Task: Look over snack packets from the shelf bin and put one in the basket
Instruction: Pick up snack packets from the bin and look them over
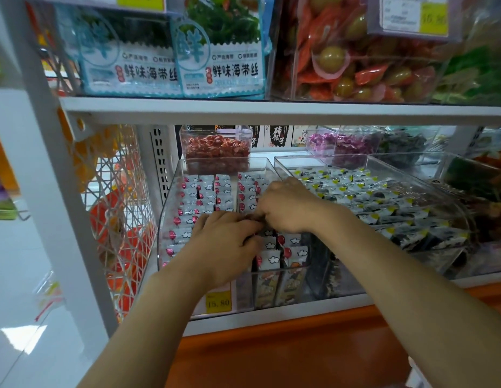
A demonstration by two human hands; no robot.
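Well, seen from the head camera, both bare arms reach into the clear plastic shelf bin (pixel 164 233), which is packed with upright rows of small white snack packets printed with pink balloons and clouds (pixel 196 197). The left-hand grip (pixel 226 242) sits mid-bin, fingers bent down over the packet tops; whether it has hold of one I cannot tell. The right-hand grip (pixel 288 208), touching it just behind, is curled tight and pinches packet tops. Right of the bin stands a second clear tub of yellow-and-black packets (pixel 383 197). A yellow price tag (pixel 218 303) hangs on the bin's front.
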